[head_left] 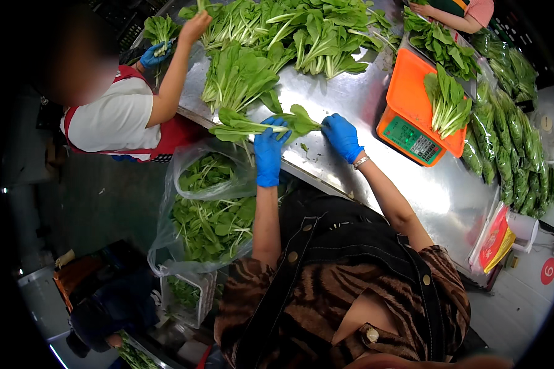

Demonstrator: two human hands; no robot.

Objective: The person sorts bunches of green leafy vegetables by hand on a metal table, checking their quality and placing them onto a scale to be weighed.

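Observation:
Wearing a blue glove, my left hand [268, 154] grips a few leafy green stalks [240, 125] over the near edge of the steel table. My right hand [341, 137], also in a blue glove, pinches the end of a single green leaf [300, 121] that stretches between both hands. Small leaf scraps [304, 147] lie on the metal just below that leaf. Beyond my left hand rests a heap of loose greens [242, 76], stalks pointing towards me. The fingertips of my right hand are partly hidden behind the glove's back.
An orange digital scale [411, 106] on the right carries a bunch of greens [448, 104]. Bagged greens [508, 143] line the far right. A clear plastic bag of leaves [212, 226] hangs below my left arm. Co-workers handle greens at left [120, 110] and top right [461, 16].

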